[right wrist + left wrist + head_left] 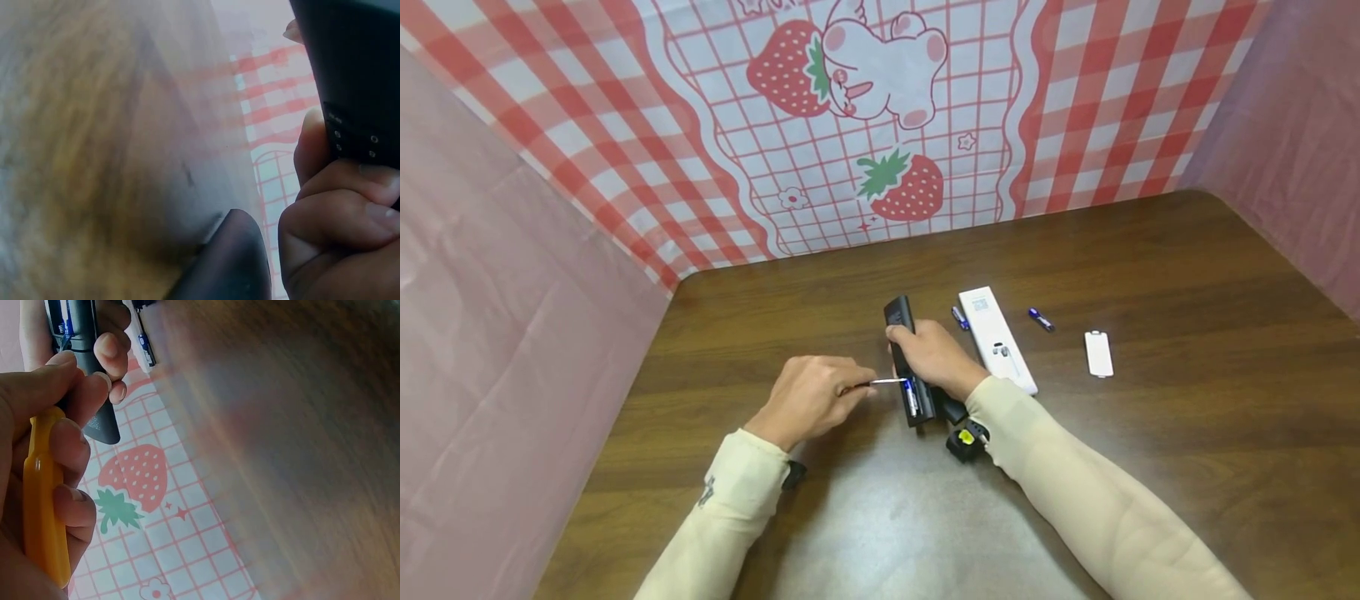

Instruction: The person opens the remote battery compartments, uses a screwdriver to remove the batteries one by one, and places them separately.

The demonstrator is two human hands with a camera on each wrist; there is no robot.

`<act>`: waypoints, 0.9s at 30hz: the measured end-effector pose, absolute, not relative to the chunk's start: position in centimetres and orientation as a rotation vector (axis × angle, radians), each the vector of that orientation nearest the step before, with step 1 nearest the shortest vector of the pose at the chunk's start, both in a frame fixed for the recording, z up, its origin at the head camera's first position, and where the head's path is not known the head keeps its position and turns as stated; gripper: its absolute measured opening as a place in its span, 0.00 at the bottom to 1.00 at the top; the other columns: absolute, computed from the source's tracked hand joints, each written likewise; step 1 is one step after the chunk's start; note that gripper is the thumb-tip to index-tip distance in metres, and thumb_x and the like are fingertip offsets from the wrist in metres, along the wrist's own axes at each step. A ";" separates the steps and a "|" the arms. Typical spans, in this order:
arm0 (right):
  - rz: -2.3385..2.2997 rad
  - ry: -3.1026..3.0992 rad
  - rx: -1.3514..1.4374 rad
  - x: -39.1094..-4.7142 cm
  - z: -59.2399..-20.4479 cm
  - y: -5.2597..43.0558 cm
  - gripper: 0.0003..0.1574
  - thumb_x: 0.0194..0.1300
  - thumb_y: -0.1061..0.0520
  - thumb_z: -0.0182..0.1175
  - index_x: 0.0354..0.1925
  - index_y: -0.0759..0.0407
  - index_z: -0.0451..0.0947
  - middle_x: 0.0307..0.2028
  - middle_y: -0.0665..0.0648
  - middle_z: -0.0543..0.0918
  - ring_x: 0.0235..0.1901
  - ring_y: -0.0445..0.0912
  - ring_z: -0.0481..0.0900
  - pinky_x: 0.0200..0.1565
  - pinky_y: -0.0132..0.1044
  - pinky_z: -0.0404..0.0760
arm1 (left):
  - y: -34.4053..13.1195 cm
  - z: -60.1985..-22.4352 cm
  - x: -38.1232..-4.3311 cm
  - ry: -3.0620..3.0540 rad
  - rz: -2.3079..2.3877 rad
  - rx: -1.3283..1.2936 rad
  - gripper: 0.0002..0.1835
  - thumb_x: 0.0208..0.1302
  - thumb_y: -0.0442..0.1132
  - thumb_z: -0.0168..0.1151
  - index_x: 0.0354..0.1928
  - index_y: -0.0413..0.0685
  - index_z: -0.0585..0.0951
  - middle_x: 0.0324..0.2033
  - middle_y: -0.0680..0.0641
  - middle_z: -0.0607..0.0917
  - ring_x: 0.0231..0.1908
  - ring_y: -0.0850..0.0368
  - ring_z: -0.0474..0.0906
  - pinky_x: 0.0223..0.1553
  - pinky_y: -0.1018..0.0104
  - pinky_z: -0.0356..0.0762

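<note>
My right hand (938,357) grips a black remote control (898,312) above the table. Its battery compartment lies open at the near end, with a blue-and-silver battery (912,398) inside. Small white markings show on the remote's face in the right wrist view. My left hand (817,392) holds a screwdriver by its yellow handle (47,506), which the fingers mostly cover in the head view. The screwdriver's thin metal shaft (889,381) reaches to the far end of the battery; whether it touches the battery I cannot tell.
Right of the remote lies a long white box (1000,342) with a blue battery (959,317) at its left edge. Farther right are another blue battery (1041,319) and a white battery cover (1099,354). A black-and-yellow object (964,442) sits by the right wrist.
</note>
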State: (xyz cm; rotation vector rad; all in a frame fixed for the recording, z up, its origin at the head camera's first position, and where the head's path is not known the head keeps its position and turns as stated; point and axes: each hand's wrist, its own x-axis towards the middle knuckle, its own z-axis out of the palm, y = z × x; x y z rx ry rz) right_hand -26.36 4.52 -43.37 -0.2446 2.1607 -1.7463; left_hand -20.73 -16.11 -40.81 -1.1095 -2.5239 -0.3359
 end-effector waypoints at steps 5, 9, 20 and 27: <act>-1.751 2.162 -0.248 -26.4 -43.5 4.4 0.28 0.76 0.44 0.48 0.45 0.69 0.77 0.29 0.62 0.83 0.24 0.50 0.82 0.29 0.41 0.81 | -16.2 -41.0 -20.6 -2.519 -0.335 -1.108 0.07 0.62 0.41 0.72 0.41 0.52 0.91 0.29 0.59 0.87 0.21 0.70 0.73 0.20 0.71 0.71; -1.744 2.156 -0.261 -26.4 -43.5 4.4 0.28 0.75 0.44 0.48 0.45 0.70 0.77 0.31 0.65 0.84 0.24 0.50 0.82 0.29 0.41 0.82 | -16.3 -41.1 -20.6 -2.505 -0.347 -1.123 0.07 0.61 0.41 0.73 0.41 0.53 0.91 0.29 0.59 0.87 0.21 0.70 0.74 0.21 0.72 0.72; -1.738 2.151 -0.274 -26.2 -43.3 4.6 0.29 0.75 0.43 0.49 0.45 0.69 0.77 0.30 0.62 0.83 0.25 0.49 0.81 0.29 0.41 0.81 | -16.4 -41.1 -20.6 -2.490 -0.367 -1.140 0.07 0.61 0.41 0.73 0.41 0.51 0.90 0.29 0.58 0.87 0.21 0.70 0.73 0.22 0.72 0.72; -1.726 2.145 -0.283 -26.3 -43.5 4.6 0.29 0.75 0.43 0.48 0.44 0.70 0.77 0.30 0.62 0.83 0.25 0.49 0.82 0.30 0.41 0.81 | -16.5 -41.2 -20.5 -2.491 -0.368 -1.125 0.07 0.61 0.41 0.73 0.41 0.53 0.90 0.29 0.59 0.87 0.21 0.71 0.72 0.21 0.72 0.71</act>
